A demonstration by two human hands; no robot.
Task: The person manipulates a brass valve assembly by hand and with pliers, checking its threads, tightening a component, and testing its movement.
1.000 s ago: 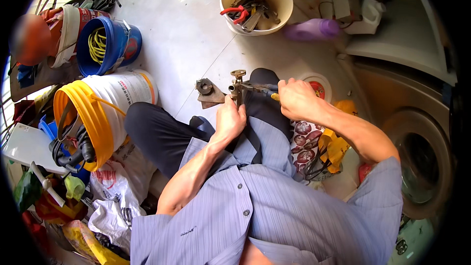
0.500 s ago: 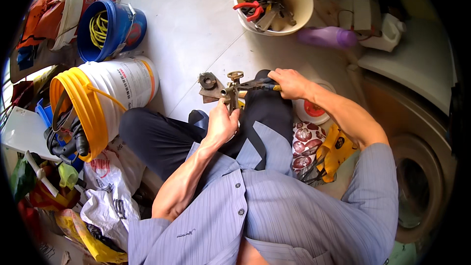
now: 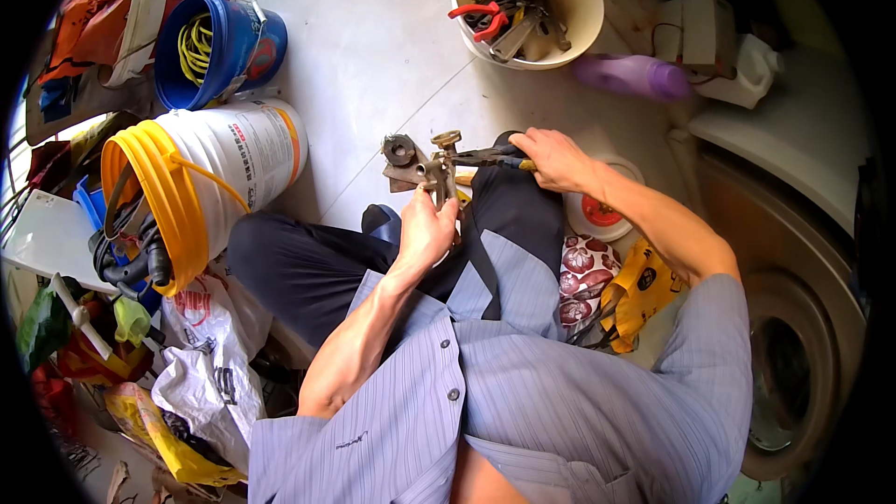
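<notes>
- Seems to be a home, in a laundry or utility corner: a front-loading washing machine [image 3: 765, 215] with a round glass door stands toward 4 o'clock.
- A purple bottle [image 3: 625, 77] and a white jug [image 3: 747, 75], at 2 o'clock, suit such a corner.
- Glossy pale floor tiles [image 3: 355, 47] stretch toward 11 o'clock, like a house floor.
- It doubles as storage: a cream bucket [image 3: 579, 9] of hand tools [image 3: 513, 14] near 1 o'clock, a blue bucket [image 3: 238, 33] with yellow cable [image 3: 194, 51] at 10, crumpled plastic bags [image 3: 210, 392] at 8.

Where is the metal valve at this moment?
In the head view, the metal valve is just above centre, in the left hand, with the pliers in the right hand at its right.
</notes>
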